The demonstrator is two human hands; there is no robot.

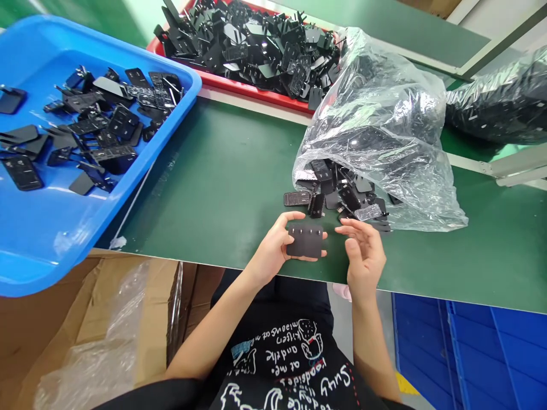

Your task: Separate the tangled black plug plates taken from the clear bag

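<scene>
Gripping a flat black plate (pixel 305 242) above the near edge of the desk (pixel 231 165), the left hand (pixel 276 246) faces the empty, loosely curled right hand (pixel 364 256). Beyond, black parts (pixel 350 199) spill from a clear bag (pixel 380 108).

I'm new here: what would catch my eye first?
Probably the big blue tub at far left, with black pieces inside. Next, the crumpled clear bag right of centre on the green table, pieces at its mouth, and the heaped red tray behind. At the table's near edge, the left hand holds a flat black plate.
</scene>
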